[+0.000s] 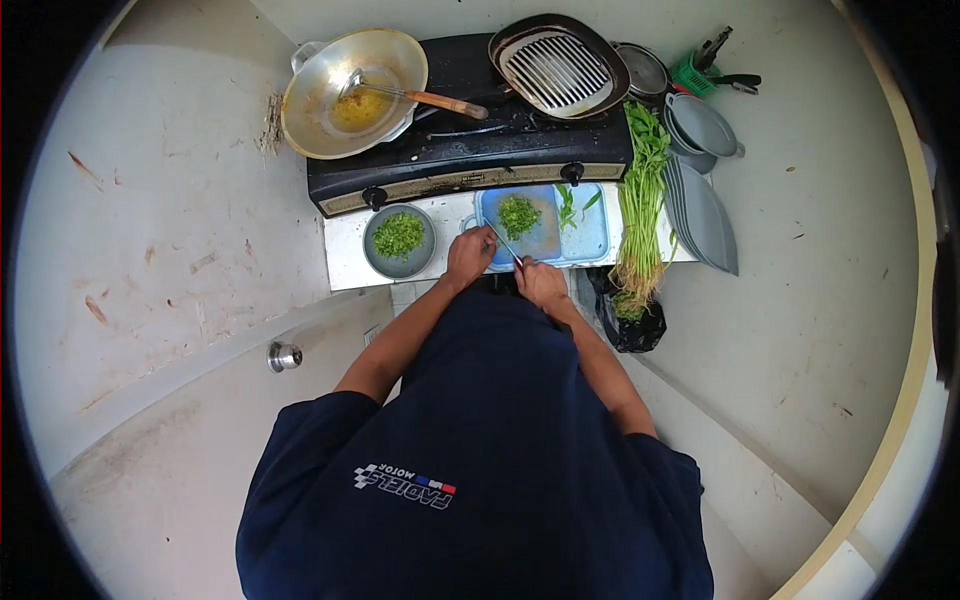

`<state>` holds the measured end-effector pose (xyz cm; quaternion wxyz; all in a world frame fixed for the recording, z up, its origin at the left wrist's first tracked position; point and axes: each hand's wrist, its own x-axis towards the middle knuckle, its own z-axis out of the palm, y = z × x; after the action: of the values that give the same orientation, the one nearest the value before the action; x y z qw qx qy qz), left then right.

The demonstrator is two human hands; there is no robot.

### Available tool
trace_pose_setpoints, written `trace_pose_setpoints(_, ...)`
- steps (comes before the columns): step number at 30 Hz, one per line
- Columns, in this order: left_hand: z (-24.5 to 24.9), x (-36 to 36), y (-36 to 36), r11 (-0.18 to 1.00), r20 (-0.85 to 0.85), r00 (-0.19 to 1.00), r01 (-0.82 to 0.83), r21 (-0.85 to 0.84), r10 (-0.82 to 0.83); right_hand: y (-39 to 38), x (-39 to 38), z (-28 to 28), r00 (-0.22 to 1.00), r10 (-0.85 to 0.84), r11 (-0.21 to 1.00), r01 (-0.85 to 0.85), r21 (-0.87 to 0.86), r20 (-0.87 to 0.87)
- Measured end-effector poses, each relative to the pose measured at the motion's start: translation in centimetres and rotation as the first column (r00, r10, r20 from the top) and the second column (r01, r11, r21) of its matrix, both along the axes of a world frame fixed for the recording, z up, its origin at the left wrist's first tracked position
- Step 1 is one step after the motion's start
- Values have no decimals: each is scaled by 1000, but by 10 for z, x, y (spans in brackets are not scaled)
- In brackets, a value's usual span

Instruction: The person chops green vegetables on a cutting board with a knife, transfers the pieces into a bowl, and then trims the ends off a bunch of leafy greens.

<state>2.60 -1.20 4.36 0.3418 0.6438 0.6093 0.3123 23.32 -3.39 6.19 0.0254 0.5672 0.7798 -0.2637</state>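
Observation:
My right hand [541,283] is closed around the handle of a knife [506,243], low on the blue cutting board [603,240]. The blade slants up and left across the board. My left hand [472,255] is at the board's left edge, its fingers curled together by the blade's tip; whether they pinch anything is hidden. Just above the blade is a pile of chopped green leaves [519,215]. A few uncut leaves [567,208] lie on the right part of the board. Left of the board, a grey bowl [400,268] holds more chopped greens [398,234].
Behind the board stands a black gas stove [460,150] bearing a wok [310,105] with a wooden-handled ladle [440,101], and a grill pan [558,68]. Long-stemmed greens [642,200] hang over the counter's edge at right, above a black bag [640,335]. Grey plates [705,220] lean beside them.

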Motion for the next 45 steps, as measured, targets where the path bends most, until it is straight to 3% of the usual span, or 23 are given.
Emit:
trace_pose_setpoints(9,-8,-9,4,978,-161,975,174,118,-154,-13,1,10,998,-66,998,66,14,2)
trace_pose_setpoints(12,-7,-10,2,964,-162,974,188,188,-158,-17,-2,11,997,-70,997,70,-13,40)
trace_pose_setpoints(21,-6,-8,-5,960,-288,945,212,183,-154,-14,-9,-6,1000,-18,995,18,96,9)
trace_pose_setpoints(45,-6,-15,-7,953,-269,940,258,157,-210,-15,-10,-4,999,18,999,-19,25,48)
